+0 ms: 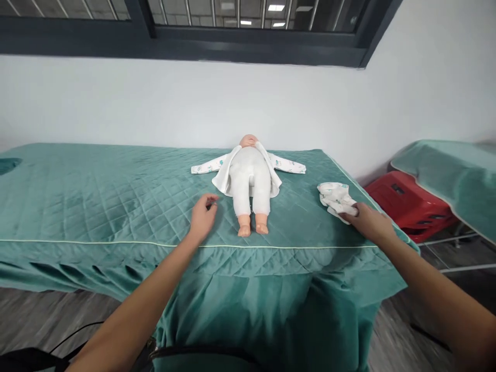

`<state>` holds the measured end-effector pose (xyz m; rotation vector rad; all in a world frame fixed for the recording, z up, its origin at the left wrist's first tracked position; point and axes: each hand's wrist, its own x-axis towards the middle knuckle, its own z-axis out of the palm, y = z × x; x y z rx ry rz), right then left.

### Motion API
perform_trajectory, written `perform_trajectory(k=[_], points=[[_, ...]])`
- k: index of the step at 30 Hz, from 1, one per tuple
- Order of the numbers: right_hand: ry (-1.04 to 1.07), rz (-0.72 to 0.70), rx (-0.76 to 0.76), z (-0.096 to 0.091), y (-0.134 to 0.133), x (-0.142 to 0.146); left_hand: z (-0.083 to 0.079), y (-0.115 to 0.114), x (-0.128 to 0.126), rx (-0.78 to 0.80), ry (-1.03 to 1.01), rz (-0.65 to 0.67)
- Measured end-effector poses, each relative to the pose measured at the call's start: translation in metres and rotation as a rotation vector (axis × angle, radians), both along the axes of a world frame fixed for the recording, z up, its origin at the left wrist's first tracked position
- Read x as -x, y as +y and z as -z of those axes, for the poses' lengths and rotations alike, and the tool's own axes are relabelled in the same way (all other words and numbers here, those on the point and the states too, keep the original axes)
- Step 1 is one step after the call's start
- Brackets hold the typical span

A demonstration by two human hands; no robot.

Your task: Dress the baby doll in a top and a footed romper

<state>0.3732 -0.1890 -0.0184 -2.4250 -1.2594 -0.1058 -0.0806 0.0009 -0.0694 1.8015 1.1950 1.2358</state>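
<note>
A baby doll [250, 173] in white clothing lies on its back on a green quilted bed cover, its bare feet toward me. Under it is spread an open white jacket [221, 178], with printed sleeves stretched out to both sides. My left hand [203, 214] is just left of the doll's legs, apart from them, with loosely curled fingers and nothing in it. To the right of the doll, my right hand [366, 219] grips the near edge of a small, crumpled white printed garment [335, 196]. Its exact kind cannot be made out.
The bed [96, 196] stands against a white wall [174, 103] below a dark-framed, barred window [248, 44]. Red plastic stools [406, 201] sit beyond its right end, beside another green-covered surface [457, 175]. A dark cable [75, 331] shows at lower left.
</note>
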Motion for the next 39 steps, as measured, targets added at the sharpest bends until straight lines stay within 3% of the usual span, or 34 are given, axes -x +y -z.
perform_trajectory(k=[2, 4, 7, 10, 14, 16, 18, 22, 27, 30, 34, 39], points=[[0.136, -0.02, 0.031, -0.01, 0.003, -0.005, -0.011, -0.007, 0.001, 0.036, 0.043, 0.091], [0.22, -0.089, -0.012, -0.024, 0.007, 0.009, -0.028, -0.017, -0.002, 0.032, 0.08, 0.185], [0.336, -0.256, -0.099, -0.049, 0.015, 0.058, -0.056, -0.039, -0.016, 0.091, -0.011, 0.313], [0.455, -0.43, -0.241, -0.076, 0.021, 0.124, -0.08, -0.067, -0.041, 0.387, -0.29, 0.513], [0.385, -0.967, -0.267, -0.1, 0.015, 0.2, -0.104, -0.084, -0.064, 0.755, -0.546, 0.683], [0.335, -1.171, -0.164, -0.105, 0.006, 0.226, -0.116, -0.081, -0.064, 0.793, -0.697, 0.7], [0.337, -1.255, -0.044, -0.106, -0.004, 0.241, -0.129, -0.075, -0.056, 0.705, -0.848, 0.653], [0.45, -1.246, 0.003, -0.104, -0.01, 0.246, -0.149, -0.073, -0.036, 0.505, -0.871, 0.516], [0.695, -0.971, -0.301, -0.116, 0.009, 0.245, -0.17, -0.094, -0.031, 0.349, -0.805, 0.552], [0.65, -0.889, -0.331, -0.138, 0.02, 0.25, -0.186, -0.101, -0.037, 0.222, -0.783, 0.538], [0.514, -0.883, -0.349, -0.181, 0.035, 0.25, -0.214, -0.095, -0.038, 0.019, -0.731, 0.505], [0.396, -0.915, -0.526, -0.223, 0.049, 0.247, -0.248, -0.089, -0.027, -0.149, -0.783, 0.624]])
